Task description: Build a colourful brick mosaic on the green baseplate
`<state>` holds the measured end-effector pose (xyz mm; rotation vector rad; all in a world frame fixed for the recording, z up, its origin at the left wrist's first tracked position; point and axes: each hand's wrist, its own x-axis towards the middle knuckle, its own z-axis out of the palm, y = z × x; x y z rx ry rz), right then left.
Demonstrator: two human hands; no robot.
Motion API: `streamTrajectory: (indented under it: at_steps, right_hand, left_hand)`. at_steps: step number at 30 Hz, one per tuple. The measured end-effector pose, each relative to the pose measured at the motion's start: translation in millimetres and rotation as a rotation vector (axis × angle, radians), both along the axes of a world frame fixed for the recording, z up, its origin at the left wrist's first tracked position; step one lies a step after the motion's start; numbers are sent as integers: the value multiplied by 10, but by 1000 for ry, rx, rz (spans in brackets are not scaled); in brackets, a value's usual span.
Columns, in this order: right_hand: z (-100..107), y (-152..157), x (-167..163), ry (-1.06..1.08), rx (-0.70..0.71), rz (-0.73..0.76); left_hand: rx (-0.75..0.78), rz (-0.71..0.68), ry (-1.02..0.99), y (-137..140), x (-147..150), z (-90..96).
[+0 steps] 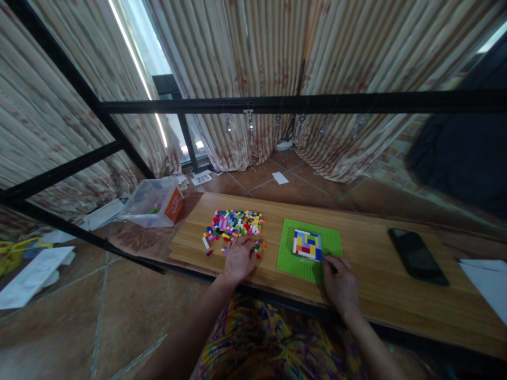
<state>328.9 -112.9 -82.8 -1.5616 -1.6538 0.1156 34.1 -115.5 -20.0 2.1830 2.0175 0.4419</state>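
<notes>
My left hand (240, 259) rests at the near edge of a pile of small coloured toy bricks (233, 224), its fingers apart and touching some of them. On the green baseplate (287, 253) sits a low block of bricks (307, 244) in white, blue, yellow and red, roughly square. My right hand (341, 279) lies at the near right corner of the baseplate, with its fingers curled and closed beside the block. What its fingertips hold, if anything, is hidden.
A black phone (418, 256) lies on the wooden table (368, 253) to the right, with white paper (485, 282) beyond it. Left of the table stands a clear plastic box (146, 203) with an orange label. A black metal bar (277, 104) crosses in front of the curtains.
</notes>
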Motion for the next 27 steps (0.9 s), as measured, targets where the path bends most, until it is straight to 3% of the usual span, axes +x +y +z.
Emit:
streamTrajectory:
  at_steps: [8, 15, 21, 27]
  right_hand:
    - [-9, 3, -2, 17, -8, 18]
    - [-19, 19, -11, 32, -5, 14]
    - [2, 22, -32, 26, -24, 21]
    - [29, 18, -47, 62, -20, 28]
  left_hand:
    - [-27, 14, -1, 43, 71, 50]
    - [45, 19, -79, 26, 91, 117]
    - [-11, -85, -275, 46, 458, 205]
    - [-78, -189, -344, 159, 817, 119]
